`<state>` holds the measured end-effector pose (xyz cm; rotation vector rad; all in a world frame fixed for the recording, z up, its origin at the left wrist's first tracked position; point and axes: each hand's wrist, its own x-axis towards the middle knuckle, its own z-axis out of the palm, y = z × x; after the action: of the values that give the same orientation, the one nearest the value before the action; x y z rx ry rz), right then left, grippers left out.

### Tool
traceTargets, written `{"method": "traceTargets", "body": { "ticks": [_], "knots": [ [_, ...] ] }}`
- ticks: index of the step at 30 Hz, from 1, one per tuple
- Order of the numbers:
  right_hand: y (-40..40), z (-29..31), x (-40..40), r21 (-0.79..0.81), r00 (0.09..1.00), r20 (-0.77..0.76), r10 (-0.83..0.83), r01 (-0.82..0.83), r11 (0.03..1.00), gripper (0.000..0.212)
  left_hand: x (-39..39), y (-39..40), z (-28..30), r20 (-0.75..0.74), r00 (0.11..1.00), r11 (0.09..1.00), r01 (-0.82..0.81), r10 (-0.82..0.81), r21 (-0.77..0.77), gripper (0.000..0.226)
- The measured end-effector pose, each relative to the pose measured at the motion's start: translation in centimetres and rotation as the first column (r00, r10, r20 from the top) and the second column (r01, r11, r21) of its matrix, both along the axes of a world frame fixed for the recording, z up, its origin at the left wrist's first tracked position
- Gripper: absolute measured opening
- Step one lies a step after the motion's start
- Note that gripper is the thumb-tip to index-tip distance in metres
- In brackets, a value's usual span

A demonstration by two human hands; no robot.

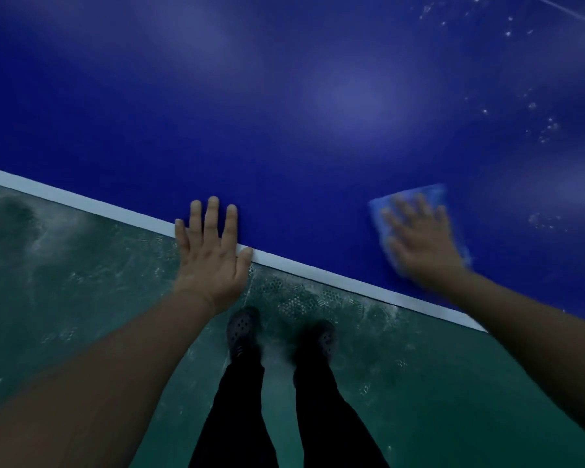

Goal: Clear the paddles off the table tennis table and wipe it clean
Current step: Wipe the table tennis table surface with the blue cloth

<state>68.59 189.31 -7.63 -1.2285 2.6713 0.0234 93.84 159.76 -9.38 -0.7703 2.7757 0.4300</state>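
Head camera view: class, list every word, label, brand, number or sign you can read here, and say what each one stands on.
None: no readable text shows anywhere.
The table bears only a white edge line and pale specks.
The cloth under the right hand is blurred and shows no label.
The left hand, the shoes and the floor carry no lettering.

left hand [213,255]: laid flat, palm down, fingers straight and slightly spread | right hand [419,241]: pressed flat, fingers extended, motion-blurred | both forearms: stretched forward, bare
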Motion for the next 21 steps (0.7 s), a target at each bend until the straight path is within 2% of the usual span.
{"method": "traceTargets", "body": {
  "ticks": [1, 2, 3, 4, 5, 6, 7, 9, 10, 11, 12, 13, 15, 16, 18, 20, 21],
  "knots": [
    [1.0, 0.1, -1.3, 0.007, 0.961, 0.002, -0.278, 0.277, 0.961, 0.061, -0.1, 0.0, 0.0, 0.007, 1.0, 1.0, 0.002, -0.002, 0.001, 0.071],
    [1.3, 0.2, -2.0, -0.008, 0.851, 0.012, -0.525, 0.525, 0.851, 0.062, -0.1, 0.1, 0.1, 0.015, 1.0, 1.0, 0.002, -0.002, 0.005, 0.071],
    [0.6, 0.3, -2.2, -0.03, 0.711, 0.038, -0.702, 0.703, 0.711, 0.061, -0.2, 0.1, 0.2, 0.024, 1.0, 1.0, -0.001, 0.0, 0.01, 0.071],
    [-0.8, 0.3, -1.7, -0.042, 0.608, 0.052, -0.792, 0.794, 0.607, 0.06, -0.3, 0.1, 0.3, 0.034, 0.999, 1.0, -0.003, 0.002, 0.013, 0.071],
    [-2.6, 0.2, -0.7, -0.05, 0.579, 0.041, -0.814, 0.815, 0.577, 0.058, -0.4, 0.1, 0.4, 0.043, 0.999, 1.0, -0.003, 0.003, 0.014, 0.071],
    [-4.5, 0.0, 0.6, -0.066, 0.626, 0.015, -0.78, 0.779, 0.624, 0.056, -0.5, 0.1, 0.5, 0.054, 0.999, 1.0, -0.004, 0.003, 0.017, 0.071],
    [-6.3, -0.3, 2.3, -0.078, 0.731, -0.001, -0.682, 0.68, 0.729, 0.055, -0.6, 0.1, 0.7, 0.064, 0.998, 1.0, -0.004, 0.003, 0.022, 0.071],
    [-8.8, -0.5, 6.1, -0.062, 0.953, 0.011, -0.303, 0.303, 0.951, 0.055, -0.7, 0.0, 1.1, 0.078, 0.997, 1.0, -0.008, 0.006, 0.024, 0.074],
    [-9.0, -0.4, 7.4, -0.049, 0.993, 0.036, -0.113, 0.115, 0.992, 0.055, -0.9, 0.0, 1.4, 0.078, 0.997, 0.999, -0.013, 0.011, 0.029, 0.076],
    [-8.6, -0.3, 7.6, -0.052, 0.998, 0.062, 0.009, -0.006, 0.999, 0.055, -1.0, 0.0, 1.9, 0.073, 0.997, 0.999, -0.022, 0.019, 0.04, 0.079],
    [-8.0, 0.0, 6.9, -0.058, 0.994, 0.086, 0.067, -0.062, 0.996, 0.055, -1.2, -0.1, 2.3, 0.055, 0.998, 0.998, -0.035, 0.032, 0.05, 0.079],
    [-7.2, 0.2, 5.6, -0.054, 0.995, 0.084, 0.056, -0.052, 0.997, 0.056, -1.4, -0.3, 2.7, 0.027, 0.999, 0.997, -0.043, 0.041, 0.057, 0.077],
    [-5.0, 0.2, 2.8, 0.0, 0.985, 0.042, -0.168, 0.168, 0.986, 0.056, -2.0, -0.6, 3.2, -0.017, 1.0, 0.999, -0.013, 0.014, 0.051, 0.074],
    [-3.6, 0.2, 1.2, 0.018, 0.934, 0.027, -0.355, 0.355, 0.935, 0.055, -2.4, -0.9, 3.4, -0.031, 0.999, 0.999, 0.023, -0.022, 0.038, 0.073],
    [-1.6, 0.4, -1.4, -0.007, 0.721, 0.059, -0.69, 0.692, 0.722, 0.055, -3.4, -1.3, 3.5, -0.059, 0.995, 0.996, 0.084, -0.083, 0.016, 0.072],
    [-2.6, 0.3, -2.6, -0.039, 0.486, 0.106, -0.867, 0.874, 0.485, 0.056, -5.0, -1.9, 3.5, -0.084, 0.99, 0.993, 0.115, -0.114, 0.012, 0.072],
    [-4.2, 0.1, -2.8, -0.054, 0.441, 0.099, -0.892, 0.897, 0.438, 0.056, -6.1, -2.1, 3.5, -0.09, 0.989, 0.992, 0.122, -0.12, 0.016, 0.072]
  ]
}}
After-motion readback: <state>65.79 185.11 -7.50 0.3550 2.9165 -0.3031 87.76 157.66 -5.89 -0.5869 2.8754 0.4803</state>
